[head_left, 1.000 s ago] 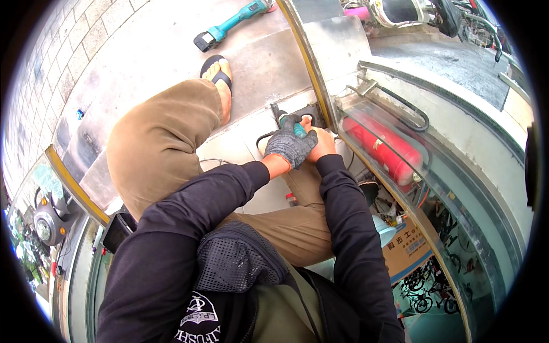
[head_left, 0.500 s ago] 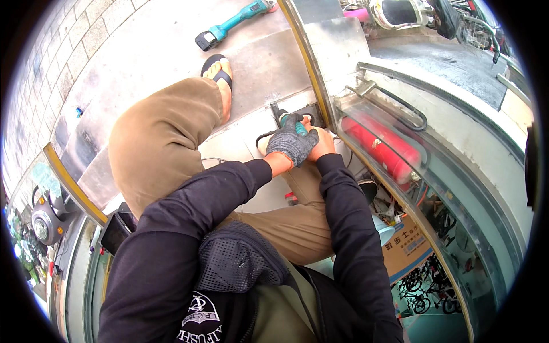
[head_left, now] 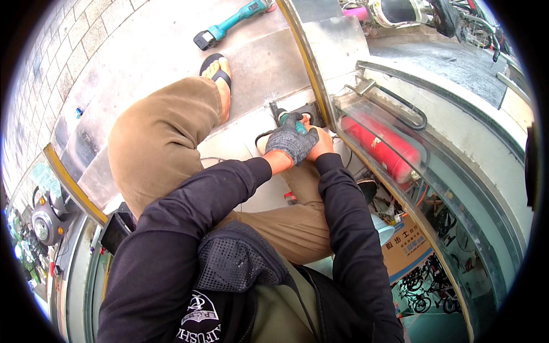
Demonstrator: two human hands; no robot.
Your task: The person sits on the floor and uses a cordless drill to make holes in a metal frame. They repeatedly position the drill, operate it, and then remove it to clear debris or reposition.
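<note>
A grey knit work glove covers my left hand (head_left: 290, 140), whose fingers are closed over a teal-and-black hand tool (head_left: 301, 127). Most of that tool is hidden under the glove, so its exact kind does not show. My bare right hand (head_left: 321, 144) presses in from the right, closed against the same tool, with its fingertips partly covered. Just beyond both hands lies a dark metal fitting (head_left: 309, 110) on the floor, at the foot of the yellow-edged door frame (head_left: 311, 63). A black cord (head_left: 262, 138) loops out beside the glove.
A teal cordless power tool (head_left: 234, 24) with a black battery lies on the step ahead. To the right, a red fire extinguisher (head_left: 380, 146) lies behind glass. A cardboard box (head_left: 405, 246) stands lower right. My sandalled foot (head_left: 217, 71) rests on the step.
</note>
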